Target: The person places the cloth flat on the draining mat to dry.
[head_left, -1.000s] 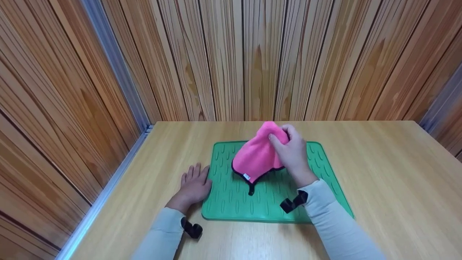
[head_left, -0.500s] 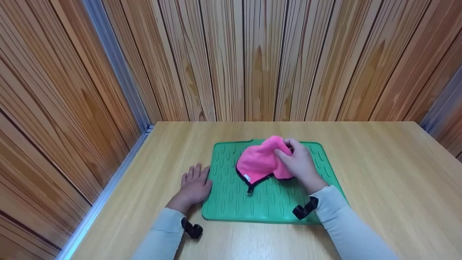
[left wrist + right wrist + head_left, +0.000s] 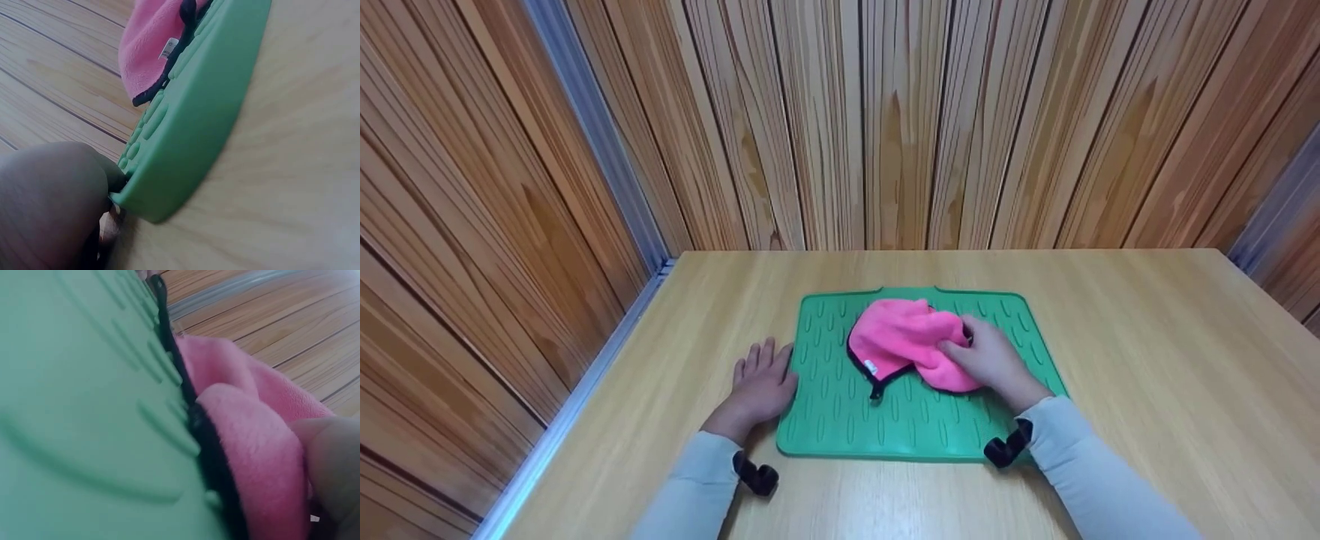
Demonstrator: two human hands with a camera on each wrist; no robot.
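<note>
A pink cloth (image 3: 904, 334) with black edging, a small white tag and a black hanging loop lies bunched on the green ridged mat (image 3: 847, 427). My right hand (image 3: 994, 360) pinches its right side, thumb on top and the other fingers mostly hidden behind the fabric. In the right wrist view the cloth (image 3: 253, 444) rises in soft folds beside the fingers. My left hand (image 3: 761, 382) lies flat with fingers spread, on the table at the mat's left edge. The left wrist view shows this hand (image 3: 56, 197) right at the raised corner of the mat (image 3: 191, 118).
The mat rests on a light wooden table (image 3: 1147, 360). Wood-panelled walls (image 3: 900, 127) stand behind and to the left, with a metal strip (image 3: 592, 142) in the left corner. A black wrist mount (image 3: 757, 476) sticks out from each sleeve.
My right hand has come down and slightly right with the cloth, which has sunk from hanging raised into a folded heap on the mat. The left hand has stayed in place.
</note>
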